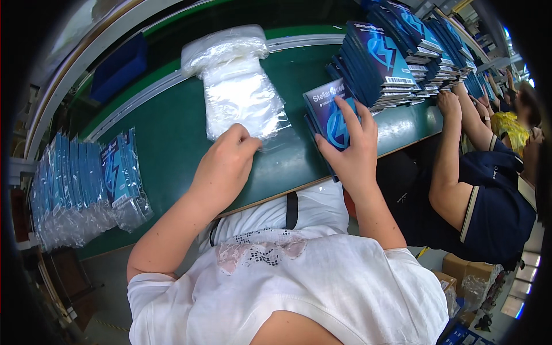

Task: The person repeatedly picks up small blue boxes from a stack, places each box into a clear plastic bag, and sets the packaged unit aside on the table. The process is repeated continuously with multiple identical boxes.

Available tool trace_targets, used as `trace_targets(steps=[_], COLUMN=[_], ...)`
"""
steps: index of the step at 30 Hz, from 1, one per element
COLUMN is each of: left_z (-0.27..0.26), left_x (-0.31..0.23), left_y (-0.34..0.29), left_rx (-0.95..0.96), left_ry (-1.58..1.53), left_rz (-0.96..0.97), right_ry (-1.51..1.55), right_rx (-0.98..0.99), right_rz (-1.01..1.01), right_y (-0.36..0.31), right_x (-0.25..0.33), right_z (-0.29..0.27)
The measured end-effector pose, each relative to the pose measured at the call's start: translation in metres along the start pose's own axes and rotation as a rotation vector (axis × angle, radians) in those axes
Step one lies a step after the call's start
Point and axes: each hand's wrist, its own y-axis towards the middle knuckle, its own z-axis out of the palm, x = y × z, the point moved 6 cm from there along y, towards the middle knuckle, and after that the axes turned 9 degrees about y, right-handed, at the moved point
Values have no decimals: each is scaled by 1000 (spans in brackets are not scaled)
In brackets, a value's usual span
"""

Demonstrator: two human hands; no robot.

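Note:
My left hand [227, 161] is closed in a pinch at the near edge of a pile of clear plastic bags [238, 98], lying flat on the green table. My right hand [352, 144] rests over a thin blue box [330, 115] with a lightning-bolt print, thumb at its near left edge and fingers across its face. Beneath that box, edges of other boxes show, partly hidden. Just beyond my right hand rises a tall leaning stack of the same blue boxes [376, 63].
At the left end of the green table [167, 155], a row of blue boxes in clear bags [80, 178] stands upright. A rolled clear plastic bundle [224, 46] lies behind the bags. More stacks [440, 46] stand at right, where a co-worker's arm [451, 149] reaches in. A blue bin [119, 66] sits far left.

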Motion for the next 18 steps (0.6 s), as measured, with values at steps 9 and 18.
trace_targets(steps=[9, 18], left_z=[-3, -10], left_x=[9, 12], left_y=[1, -3], left_rx=[-113, -142], left_ry=[-268, -355], left_rz=[-262, -295], right_ry=[1883, 2004], right_rx=[355, 690], right_rz=[755, 1085], right_y=[-15, -35], right_x=[-4, 30], right_z=[21, 57])
